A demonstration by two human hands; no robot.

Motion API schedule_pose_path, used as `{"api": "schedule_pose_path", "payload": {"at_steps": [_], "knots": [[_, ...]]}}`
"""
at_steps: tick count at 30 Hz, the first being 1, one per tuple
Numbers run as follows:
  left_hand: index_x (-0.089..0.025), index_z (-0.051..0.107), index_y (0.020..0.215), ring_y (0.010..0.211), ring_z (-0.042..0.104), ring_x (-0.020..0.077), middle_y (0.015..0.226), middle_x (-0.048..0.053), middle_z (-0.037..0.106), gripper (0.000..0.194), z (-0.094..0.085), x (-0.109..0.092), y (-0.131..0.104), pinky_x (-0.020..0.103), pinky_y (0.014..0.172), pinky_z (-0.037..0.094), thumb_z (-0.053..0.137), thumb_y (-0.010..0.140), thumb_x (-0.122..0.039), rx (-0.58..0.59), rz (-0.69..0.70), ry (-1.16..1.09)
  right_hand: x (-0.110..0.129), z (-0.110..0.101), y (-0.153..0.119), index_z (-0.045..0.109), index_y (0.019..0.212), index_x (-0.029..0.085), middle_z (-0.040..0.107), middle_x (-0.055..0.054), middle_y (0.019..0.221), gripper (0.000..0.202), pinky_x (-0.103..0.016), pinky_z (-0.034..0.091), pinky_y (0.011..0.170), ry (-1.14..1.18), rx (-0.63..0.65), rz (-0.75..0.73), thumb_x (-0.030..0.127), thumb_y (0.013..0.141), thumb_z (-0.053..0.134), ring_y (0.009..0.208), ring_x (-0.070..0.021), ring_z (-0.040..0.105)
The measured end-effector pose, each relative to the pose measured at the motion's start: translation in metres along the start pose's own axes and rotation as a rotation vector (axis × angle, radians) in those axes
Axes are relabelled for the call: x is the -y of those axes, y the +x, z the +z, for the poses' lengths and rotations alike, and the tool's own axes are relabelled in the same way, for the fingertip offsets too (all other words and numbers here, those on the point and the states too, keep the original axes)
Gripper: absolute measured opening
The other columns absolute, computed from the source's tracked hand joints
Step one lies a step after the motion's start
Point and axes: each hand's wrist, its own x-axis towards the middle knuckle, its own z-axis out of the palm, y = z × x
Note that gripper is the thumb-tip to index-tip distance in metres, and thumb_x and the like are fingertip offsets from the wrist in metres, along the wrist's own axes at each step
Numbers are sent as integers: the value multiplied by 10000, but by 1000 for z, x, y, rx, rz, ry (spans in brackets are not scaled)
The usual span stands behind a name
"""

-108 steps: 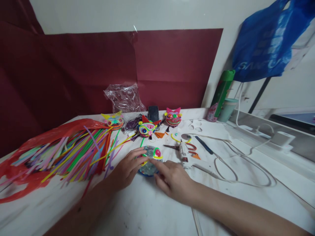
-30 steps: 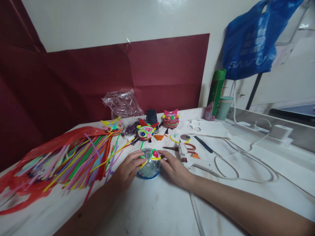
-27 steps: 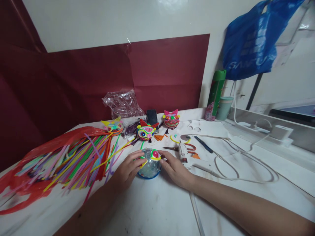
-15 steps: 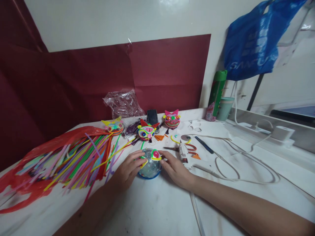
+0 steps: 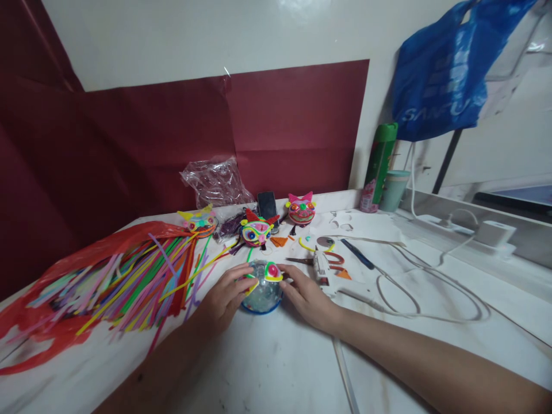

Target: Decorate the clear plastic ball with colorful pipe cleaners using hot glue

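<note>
A clear round ball (image 5: 264, 296) with a blue rim sits on the table in front of me. On its upper right is an eye piece (image 5: 273, 271) with a red centre, white and green rings and a yellow edge. My left hand (image 5: 228, 292) grips the ball's left side, its fingers over a second yellow-edged piece (image 5: 251, 285) that is partly covered. At the right, my right hand (image 5: 307, 296) pinches the outer edge of the eye piece with thumb and forefinger. Just beyond stand two decorated lion heads, one yellow and red (image 5: 257, 231), one pink (image 5: 301, 210).
Pipe cleaners (image 5: 142, 282) lie on a red plastic bag (image 5: 56, 276) at left. A glue gun (image 5: 321, 267), scissors (image 5: 336, 260) and a dark-handled knife (image 5: 357, 254) lie right of the ball. White cables (image 5: 431, 315) loop across the right side. A phone (image 5: 267, 206) leans at the back.
</note>
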Motion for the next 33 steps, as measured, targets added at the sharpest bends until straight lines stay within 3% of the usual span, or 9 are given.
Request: {"api": "schedule_pose_path", "payload": {"at_steps": [33], "knots": [[-219,590,1205,1248,499,207,1300,88,552,318,1,0,-1,376,1069,423,425,945,-139,-2,-27,-1,0,0,1,479,1272,136,573,-161,1225,395,-415,482,885,-20,13,3,294,913,434,952,-230,595]]}}
